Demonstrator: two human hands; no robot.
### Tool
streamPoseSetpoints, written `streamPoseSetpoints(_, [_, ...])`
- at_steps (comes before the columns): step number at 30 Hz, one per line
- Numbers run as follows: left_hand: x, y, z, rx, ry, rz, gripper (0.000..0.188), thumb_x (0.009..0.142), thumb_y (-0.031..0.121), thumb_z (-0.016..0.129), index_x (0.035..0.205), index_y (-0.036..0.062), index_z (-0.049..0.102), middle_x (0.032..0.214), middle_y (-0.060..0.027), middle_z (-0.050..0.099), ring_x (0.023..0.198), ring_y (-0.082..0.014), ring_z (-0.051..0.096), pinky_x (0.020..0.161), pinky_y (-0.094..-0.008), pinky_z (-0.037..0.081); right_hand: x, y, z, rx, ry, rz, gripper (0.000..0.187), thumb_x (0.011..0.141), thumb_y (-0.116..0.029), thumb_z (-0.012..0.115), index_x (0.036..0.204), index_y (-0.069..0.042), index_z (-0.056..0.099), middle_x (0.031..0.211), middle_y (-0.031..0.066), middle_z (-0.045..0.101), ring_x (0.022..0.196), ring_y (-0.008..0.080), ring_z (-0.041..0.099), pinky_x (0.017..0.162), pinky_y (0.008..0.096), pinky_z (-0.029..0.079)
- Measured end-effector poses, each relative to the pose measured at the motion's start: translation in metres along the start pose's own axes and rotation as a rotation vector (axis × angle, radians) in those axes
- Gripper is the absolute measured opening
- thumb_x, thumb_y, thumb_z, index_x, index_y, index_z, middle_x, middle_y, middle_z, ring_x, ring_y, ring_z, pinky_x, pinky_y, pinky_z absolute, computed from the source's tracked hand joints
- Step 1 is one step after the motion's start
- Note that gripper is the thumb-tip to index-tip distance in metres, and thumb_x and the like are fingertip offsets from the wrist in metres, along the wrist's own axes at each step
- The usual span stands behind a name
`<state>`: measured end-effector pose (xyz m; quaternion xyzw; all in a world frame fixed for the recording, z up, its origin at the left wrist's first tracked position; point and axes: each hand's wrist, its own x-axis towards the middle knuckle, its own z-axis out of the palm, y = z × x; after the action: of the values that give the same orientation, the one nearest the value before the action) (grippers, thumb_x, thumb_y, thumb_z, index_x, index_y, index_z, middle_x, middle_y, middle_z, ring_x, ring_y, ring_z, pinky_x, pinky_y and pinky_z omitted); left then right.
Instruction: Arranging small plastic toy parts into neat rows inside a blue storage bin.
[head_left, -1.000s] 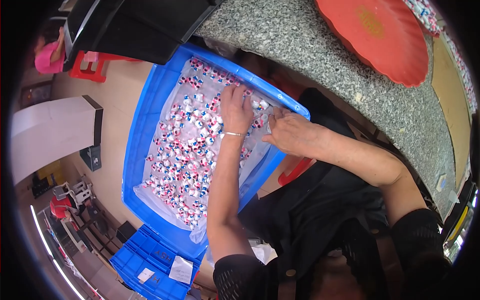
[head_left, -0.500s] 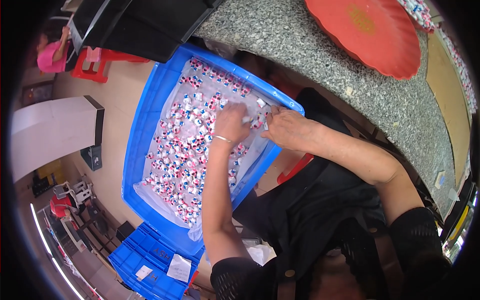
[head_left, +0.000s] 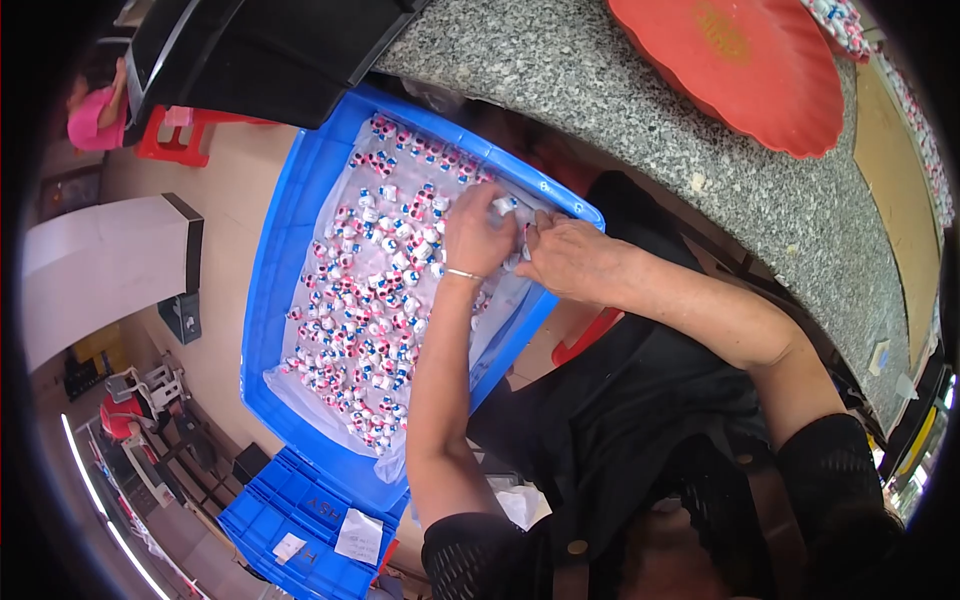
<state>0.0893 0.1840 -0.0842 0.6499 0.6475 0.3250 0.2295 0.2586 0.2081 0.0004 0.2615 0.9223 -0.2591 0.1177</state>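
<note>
A blue plastic crate (head_left: 262,300) holds many small white pieces (head_left: 375,320) with pink and blue markings, like little figurines, spread over a translucent plastic liner (head_left: 285,385). Inside the crate, near its right side, my left hand (head_left: 480,235) is over the pieces. Motion blurs its fingers, so their grip cannot be told. My right hand (head_left: 575,258) lies at the crate's right corner, its fingers bent inward and closed over the liner's edge. Whatever is between those fingertips is mostly hidden. One whitish piece (head_left: 505,205) shows close to the left fingers.
Beyond the crate runs a speckled granite counter (head_left: 560,80) with a red scalloped tray (head_left: 740,75) on it. A second blue crate (head_left: 300,525) with paper slips stands below left. At upper left are a black case (head_left: 260,60), a red stool (head_left: 175,140) and a person in pink (head_left: 95,120).
My left hand has shifted slightly right and away from me, toward the crate's corner. My right hand stays nearly in place, its fingers bent closer.
</note>
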Motion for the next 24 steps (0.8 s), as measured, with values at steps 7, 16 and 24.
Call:
streamPoseSetpoints(7, [-0.014,-0.014,-0.020,-0.664,-0.063,-0.351,0.030,0.083,-0.002,0.066,0.112,0.0058,0.064,0.092,0.0053,0.053,0.073,-0.0032,0.055,0.065,-0.0195,0.045,0.001,0.000,0.003,0.021,0.024,-0.024,0.054,0.094,-0.036,0.052,0.107,0.016,0.058,0.100,0.0339,0.060,0.090,0.0390,0.064,0.081,0.0404,0.051])
streamPoseSetpoints(16, [0.011,0.002,0.009,-0.026,0.191,-0.049,0.027,0.072,0.005,0.075,0.093,0.0040,0.058,0.090,-0.0124,0.059,0.074,-0.0284,0.061,0.064,-0.0375,0.050,0.001,-0.002,0.001,0.015,-0.008,-0.007,0.052,0.093,-0.036,0.053,0.104,0.014,0.059,0.102,0.0325,0.060,0.093,0.0385,0.062,0.082,0.0409,0.051])
streamPoseSetpoints(24, [0.009,-0.013,0.024,0.121,0.243,0.175,0.015,0.073,0.006,0.072,0.080,0.0027,0.059,0.084,-0.0140,0.059,0.081,-0.0343,0.059,0.068,-0.0422,0.049,-0.039,-0.009,-0.005,-0.133,0.252,-0.126,0.054,0.091,-0.037,0.056,0.113,0.013,0.057,0.116,0.0292,0.058,0.116,0.0374,0.053,0.103,0.0429,0.039])
